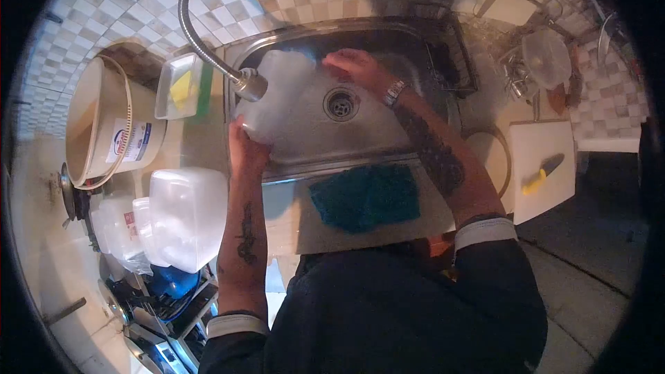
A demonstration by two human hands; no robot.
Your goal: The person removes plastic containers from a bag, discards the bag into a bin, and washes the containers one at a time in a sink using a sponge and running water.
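Observation:
A translucent plastic container point(282, 86) is tilted in the left part of the steel sink point(312, 145). My left hand point(248, 149) grips it at its near left corner, fingers partly hidden. My right hand point(357, 69), with a metal watch at the wrist, hovers over the back of the sink, fingers stretched out, just right of the container. Between the hands the drain point(341, 104) shows bare. The flexible faucet's spray head point(251, 86) overlaps the container's left side in this view.
A large white bucket point(97, 125) and a small tub with a yellow sponge point(183, 90) stand left. Stacked clear containers point(187, 215) sit nearer. A teal cloth point(366, 197) lies at the front edge. Right are a dish rack point(454, 55) and a yellow-handled knife point(542, 174) on a cutting board point(554, 138).

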